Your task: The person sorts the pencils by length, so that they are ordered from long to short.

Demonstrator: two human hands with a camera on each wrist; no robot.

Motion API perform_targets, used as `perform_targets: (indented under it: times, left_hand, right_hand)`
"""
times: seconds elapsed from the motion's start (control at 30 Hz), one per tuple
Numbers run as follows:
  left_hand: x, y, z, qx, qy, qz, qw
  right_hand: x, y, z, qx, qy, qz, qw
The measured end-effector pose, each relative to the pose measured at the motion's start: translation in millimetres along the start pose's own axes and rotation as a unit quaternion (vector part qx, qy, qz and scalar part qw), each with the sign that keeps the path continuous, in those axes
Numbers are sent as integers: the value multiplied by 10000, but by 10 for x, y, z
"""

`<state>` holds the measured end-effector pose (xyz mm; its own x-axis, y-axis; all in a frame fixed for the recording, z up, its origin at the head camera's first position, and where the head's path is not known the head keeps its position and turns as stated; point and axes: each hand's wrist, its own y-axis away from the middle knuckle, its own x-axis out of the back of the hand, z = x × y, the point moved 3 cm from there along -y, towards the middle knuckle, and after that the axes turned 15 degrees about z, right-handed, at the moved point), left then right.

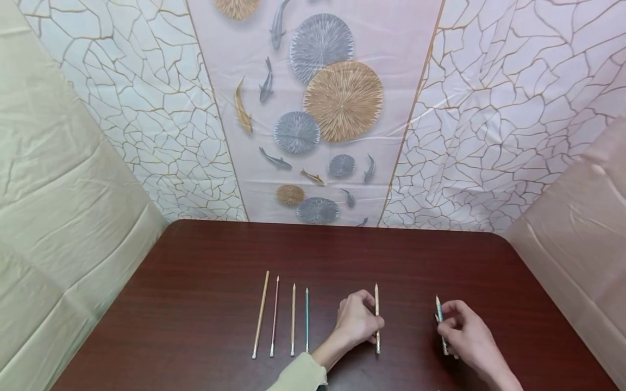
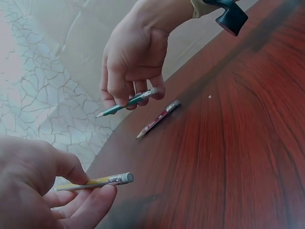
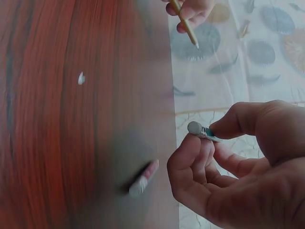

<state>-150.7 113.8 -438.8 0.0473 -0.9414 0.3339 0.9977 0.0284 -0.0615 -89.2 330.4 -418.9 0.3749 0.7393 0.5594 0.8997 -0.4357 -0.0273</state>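
My left hand (image 1: 356, 321) pinches a yellow pencil (image 1: 377, 300) between thumb and fingers. In the head view its sharpened tip points away from me, and its eraser end faces me. Over to the right, my right hand (image 1: 468, 338) holds a short teal pencil (image 1: 439, 310) by thumb and fingertips. The left wrist view shows this teal pencil (image 2: 128, 103) raised above the table, its white eraser toward the palm side. Below it a dark red pencil (image 2: 158, 119) lies on the wood; in the head view the right hand mostly hides it.
Left of my hands, a long yellow pencil (image 1: 261, 316), a red pencil (image 1: 275, 317), a tan pencil (image 1: 293, 320) and a teal pencil (image 1: 307, 317) lie side by side on the dark wooden table (image 1: 195, 282). A small white speck (image 3: 81, 78) lies on the wood. Patterned cloth (image 1: 303, 163) hangs behind.
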Motion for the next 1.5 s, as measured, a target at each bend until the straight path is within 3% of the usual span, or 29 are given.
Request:
perform_targets:
  times: [0.47, 0.9, 1.23, 1.5]
  left_hand:
    - [259, 19, -146, -293, -207, 152, 9992]
    - [513, 29, -249, -687, -859, 513, 9926]
    - [704, -67, -234, -1319, -1598, 865, 9745]
    - [763, -103, -281, -1259, -1833, 926, 9706]
  right_hand:
    - [-462, 131, -187, 210, -137, -176, 9995]
    - [-733, 235, -347, 255, -378, -328, 9984]
    - [-883, 169, -504, 359, -605, -478, 9964]
    - [-951, 157, -563, 403, -744, -533, 9950]
